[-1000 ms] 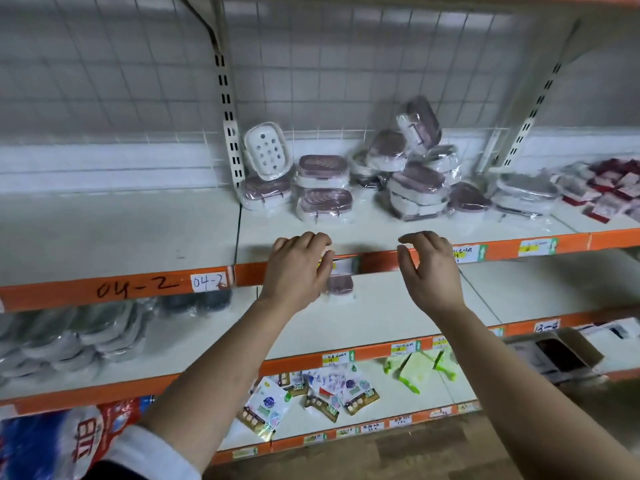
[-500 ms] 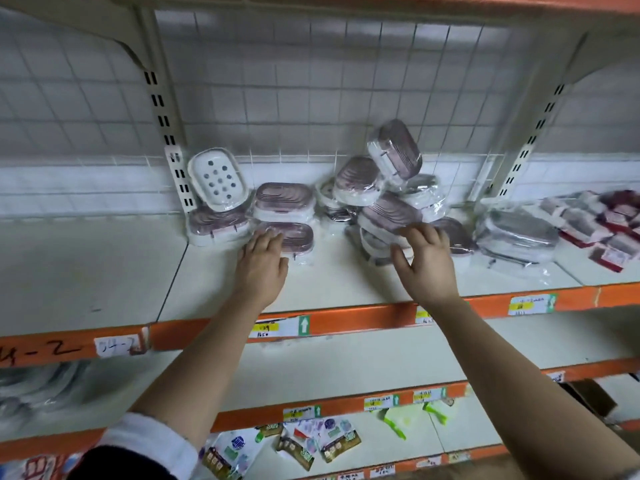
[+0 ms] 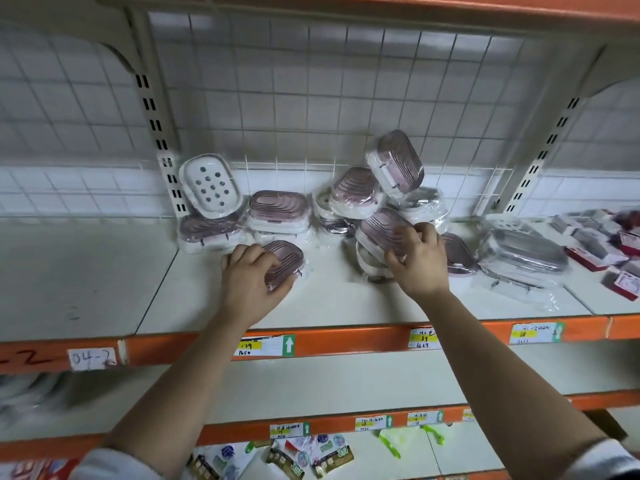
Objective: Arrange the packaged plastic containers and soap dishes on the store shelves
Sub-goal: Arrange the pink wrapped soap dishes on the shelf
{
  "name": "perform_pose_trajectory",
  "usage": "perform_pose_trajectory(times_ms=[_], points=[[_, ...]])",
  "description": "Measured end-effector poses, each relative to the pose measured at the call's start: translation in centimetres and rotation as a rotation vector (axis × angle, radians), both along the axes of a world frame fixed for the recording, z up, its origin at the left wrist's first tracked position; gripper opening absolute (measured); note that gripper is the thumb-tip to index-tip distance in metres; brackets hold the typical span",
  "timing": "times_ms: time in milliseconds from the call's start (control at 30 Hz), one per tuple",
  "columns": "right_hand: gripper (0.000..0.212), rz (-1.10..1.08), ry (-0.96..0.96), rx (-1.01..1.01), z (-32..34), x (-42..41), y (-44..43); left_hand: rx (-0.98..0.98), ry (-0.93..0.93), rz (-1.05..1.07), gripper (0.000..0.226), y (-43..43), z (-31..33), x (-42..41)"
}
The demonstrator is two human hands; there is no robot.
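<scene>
Wrapped soap dishes with mauve lids lie on the white shelf (image 3: 332, 299). My left hand (image 3: 252, 275) grips a lone wrapped soap dish (image 3: 289, 256) lying flat near the left stack. My right hand (image 3: 420, 261) holds the top soap dish (image 3: 379, 230) of a loose pile in the middle. More dishes are heaped behind it, one (image 3: 396, 161) leaning on the wire grid. A white perforated dish (image 3: 209, 185) leans at the left upright over two neat stacks (image 3: 277, 211).
Clear packaged plastic containers (image 3: 523, 252) sit to the right, then red-and-grey packets (image 3: 609, 244) at the far right. Orange shelf edge (image 3: 346, 341) carries price labels. Lower shelves hold green items (image 3: 391, 443) and sachets (image 3: 304, 455). The shelf's left section (image 3: 79, 275) is bare.
Both hands rose from the shelf edge and reached in onto the shelf. The left hand closed on the lone dish; the right took hold of the pile's top dish.
</scene>
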State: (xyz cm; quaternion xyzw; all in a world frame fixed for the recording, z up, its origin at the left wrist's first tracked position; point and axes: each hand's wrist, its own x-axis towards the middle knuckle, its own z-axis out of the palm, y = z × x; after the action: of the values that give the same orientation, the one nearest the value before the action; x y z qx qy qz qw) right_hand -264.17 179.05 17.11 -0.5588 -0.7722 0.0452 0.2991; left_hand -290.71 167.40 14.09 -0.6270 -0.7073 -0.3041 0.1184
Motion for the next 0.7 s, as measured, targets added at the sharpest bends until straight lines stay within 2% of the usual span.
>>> perform_pose_trajectory(times_ms=[133, 300, 433, 533, 633, 700], points=[[0.036, 0.030, 0.119, 0.001, 0.1, -0.1, -0.5, -0.066, -0.115, -0.090, 0.049, 0.1, -0.1, 0.0], [0.035, 0.003, 0.163, 0.051, -0.4, -0.3, -1.3, -0.129, -0.164, -0.129, 0.064, -0.2, 0.1, 0.1], [0.044, -0.014, 0.242, 0.135, -0.3, -0.6, -2.8, -0.190, -0.151, -0.134, 0.050, -0.5, 0.3, 0.0], [0.043, -0.006, 0.253, 0.162, -0.1, -0.8, -4.0, -0.169, -0.130, -0.109, 0.046, -1.3, 0.5, 0.1], [0.041, 0.024, 0.277, 0.200, 0.0, -1.2, -5.8, -0.115, -0.124, -0.091, 0.061, -2.8, 1.1, 0.2], [0.038, 0.061, 0.297, 0.210, 0.1, -1.7, -7.4, -0.080, -0.115, -0.089, 0.064, -3.9, 1.2, 0.0]])
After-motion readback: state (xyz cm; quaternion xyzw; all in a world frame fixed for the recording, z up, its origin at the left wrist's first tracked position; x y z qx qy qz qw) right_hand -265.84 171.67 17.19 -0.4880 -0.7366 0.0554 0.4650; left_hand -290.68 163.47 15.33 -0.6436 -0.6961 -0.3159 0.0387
